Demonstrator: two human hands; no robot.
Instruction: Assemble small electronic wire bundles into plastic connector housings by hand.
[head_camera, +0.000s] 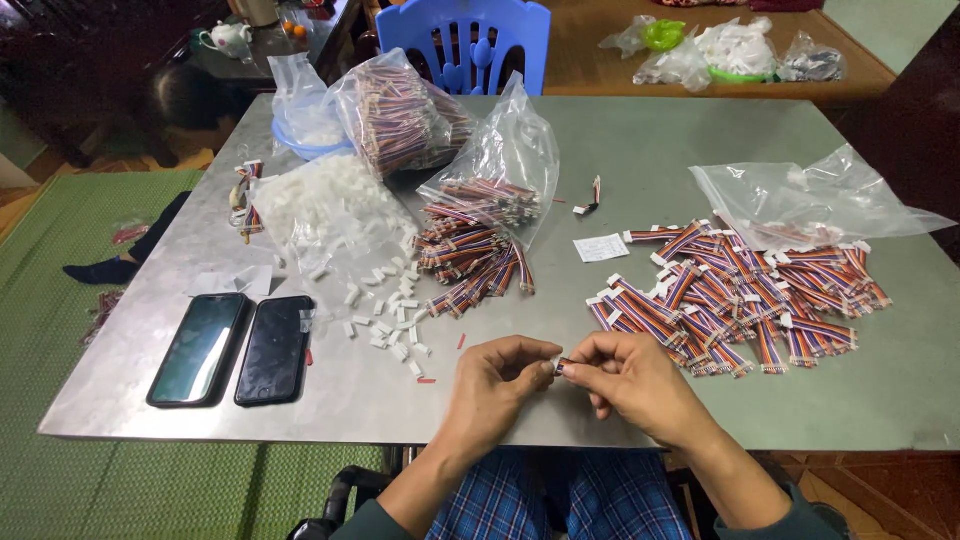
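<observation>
on the grey metal desk (640, 160), two dark flat phones (235, 348) lie side by side at the left. beside them are loose small white plastic connector housings (385, 310), and a heap of striped multicolour ribbon cable pieces (735, 295) lies at the right. nothing stands between the hands. the left hand (495, 385) and right hand (630, 375) meet at the near edge, each grip pinched shut on a small white-tipped cable piece (556, 365), mostly hidden. its long axis seems to run left to right.
</observation>
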